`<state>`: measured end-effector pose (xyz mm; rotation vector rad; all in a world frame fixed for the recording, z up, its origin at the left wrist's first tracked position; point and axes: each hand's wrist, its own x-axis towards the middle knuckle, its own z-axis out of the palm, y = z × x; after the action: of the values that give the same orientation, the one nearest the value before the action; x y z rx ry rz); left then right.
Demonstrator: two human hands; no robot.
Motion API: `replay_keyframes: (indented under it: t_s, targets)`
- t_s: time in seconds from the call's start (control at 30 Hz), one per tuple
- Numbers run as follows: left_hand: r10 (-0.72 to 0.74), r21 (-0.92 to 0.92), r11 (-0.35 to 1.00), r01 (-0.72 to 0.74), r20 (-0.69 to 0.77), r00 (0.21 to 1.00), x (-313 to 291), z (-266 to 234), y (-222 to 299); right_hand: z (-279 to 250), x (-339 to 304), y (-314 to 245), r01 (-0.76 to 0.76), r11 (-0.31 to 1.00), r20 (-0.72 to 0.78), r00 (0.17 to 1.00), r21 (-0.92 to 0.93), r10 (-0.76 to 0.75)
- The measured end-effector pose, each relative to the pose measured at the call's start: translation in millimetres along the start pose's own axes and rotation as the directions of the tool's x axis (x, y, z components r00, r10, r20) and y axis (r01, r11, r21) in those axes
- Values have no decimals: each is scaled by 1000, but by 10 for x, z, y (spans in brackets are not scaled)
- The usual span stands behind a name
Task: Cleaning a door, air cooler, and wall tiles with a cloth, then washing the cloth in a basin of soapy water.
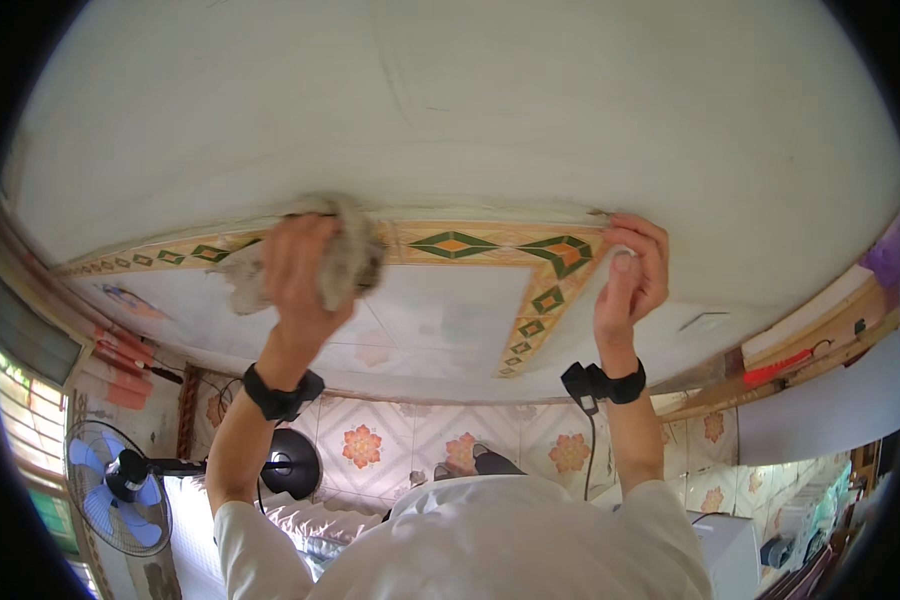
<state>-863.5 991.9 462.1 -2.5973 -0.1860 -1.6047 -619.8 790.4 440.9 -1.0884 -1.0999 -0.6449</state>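
My left hand is closed round a crumpled greyish-white rag, pressed against the wall over a tile border with green and orange diamonds. The hand and rag are slightly blurred. At the right corner of this border, my right hand rests its bent fingertips on the wall, the thumb apart from them. A small dark speck or chip shows on the wall by those fingertips; I cannot make out what it is. Each wrist wears a black strap with a small box.
White painted wall rises above the border, and pale tiles lie below. A blue-bladed fan stands at the lower left near a barred window. Flower-patterned tiles cover the floor. Shelving with a red object is at the right.
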Motion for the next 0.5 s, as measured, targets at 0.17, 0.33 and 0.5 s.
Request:
replay_keyframes:
  t_s: [0.17,0.33,0.5]
  targets:
    - [205,-157,970,-187,106,973,411,652,804,-64,-58,-5,-54,992,11,999,112,53]
    - [342,-183,930,-318,115,933,749,1172,1460,-51,-199,-67,-59,987,-166,983,149,83]
    - [379,-226,909,-351,93,921,753,1097,1361,-310,-345,-136,-97,984,-262,956,152,135]
